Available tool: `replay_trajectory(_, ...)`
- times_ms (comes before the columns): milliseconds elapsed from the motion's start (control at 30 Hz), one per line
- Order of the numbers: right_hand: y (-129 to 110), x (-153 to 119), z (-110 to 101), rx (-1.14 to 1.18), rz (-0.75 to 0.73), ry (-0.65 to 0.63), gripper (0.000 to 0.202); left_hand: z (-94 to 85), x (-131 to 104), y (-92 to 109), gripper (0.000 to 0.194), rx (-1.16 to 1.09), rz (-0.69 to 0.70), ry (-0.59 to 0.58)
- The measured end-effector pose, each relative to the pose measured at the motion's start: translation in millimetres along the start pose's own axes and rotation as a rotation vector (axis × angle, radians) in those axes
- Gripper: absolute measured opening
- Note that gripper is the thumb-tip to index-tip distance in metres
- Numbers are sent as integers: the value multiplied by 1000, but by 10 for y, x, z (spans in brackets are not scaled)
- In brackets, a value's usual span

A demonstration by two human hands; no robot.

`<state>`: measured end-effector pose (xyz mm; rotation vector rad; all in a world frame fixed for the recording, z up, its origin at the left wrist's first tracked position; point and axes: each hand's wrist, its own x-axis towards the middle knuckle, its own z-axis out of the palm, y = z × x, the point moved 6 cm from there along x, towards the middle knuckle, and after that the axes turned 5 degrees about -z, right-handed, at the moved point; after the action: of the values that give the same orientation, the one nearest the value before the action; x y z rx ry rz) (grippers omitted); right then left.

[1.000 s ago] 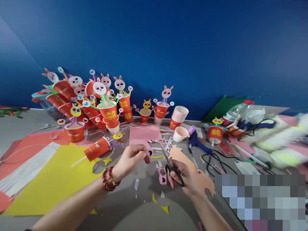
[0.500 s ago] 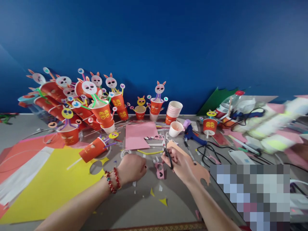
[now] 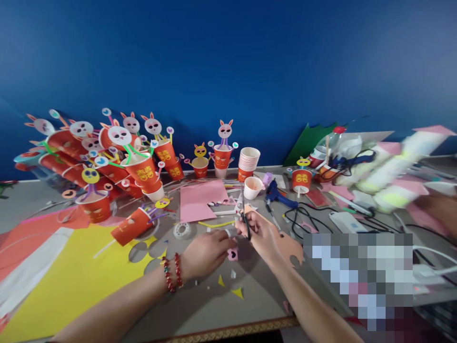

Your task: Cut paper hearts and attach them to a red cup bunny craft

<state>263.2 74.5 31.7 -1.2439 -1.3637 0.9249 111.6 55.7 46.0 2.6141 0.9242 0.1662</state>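
Observation:
My right hand [image 3: 262,237] is closed around the dark handles of a pair of scissors [image 3: 244,216], whose blades point away from me. My left hand [image 3: 210,252], with two red bead bracelets at the wrist, reaches over a small pink paper scrap [image 3: 233,255] with a dark heart on it. Its fingers are stretched out and cover the scrap's upper part; whether they press on it I cannot make out. Beyond the hands lie a pink paper sheet [image 3: 194,202] and a yellow straw [image 3: 216,224]. A peach paper sheet [image 3: 291,247] with cut-outs lies beside my right hand.
Red cups with paper animal faces [image 3: 143,174] crowd the left back. Yellow card [image 3: 82,281] covers the left front. Stacked cups [image 3: 249,162], a small white cup [image 3: 253,189] and a blue glue gun [image 3: 280,195] stand or lie behind, with black cables [image 3: 314,216] rightward.
My left hand has moved right and its fingers have stretched out over the pink scrap. My right hand still holds the scissors. The view has shifted slightly.

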Motion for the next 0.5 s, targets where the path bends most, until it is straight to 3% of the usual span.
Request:
replay_trajectory(200,-47,8,-52,91,-8,49,45,43,241,110,24,239,74,-50)
replay_trajectory(367,-82,8,-83,85,-8,72,43,70,379,105,14,108,73,-82)
replay_trajectory(500,-41,-3,-72,106,33,67,43,-72,380,4,15,-51,-3,-12)
